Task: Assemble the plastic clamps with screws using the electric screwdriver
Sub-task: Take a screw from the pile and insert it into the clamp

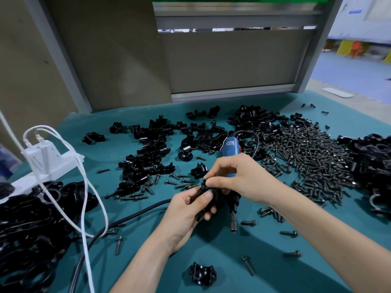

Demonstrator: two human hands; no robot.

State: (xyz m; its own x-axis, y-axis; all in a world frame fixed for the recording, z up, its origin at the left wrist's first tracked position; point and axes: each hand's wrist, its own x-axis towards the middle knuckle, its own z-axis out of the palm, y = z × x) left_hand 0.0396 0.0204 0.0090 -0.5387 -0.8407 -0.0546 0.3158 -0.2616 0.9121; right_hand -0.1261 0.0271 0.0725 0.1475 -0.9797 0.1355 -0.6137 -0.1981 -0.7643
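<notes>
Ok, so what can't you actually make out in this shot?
- Head view: whether a screw is seated in the clamp; fingers of the left hand and right hand cover it.
- Middle of the electric screwdriver: behind the right hand; label too small.
- Lower-left clamp pile: cut off by the frame edge.

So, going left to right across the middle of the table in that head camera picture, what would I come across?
White power strip → scattered black clamp pieces → blue electric screwdriver → heap of screws → pile of black clamps at the right edge.
</notes>
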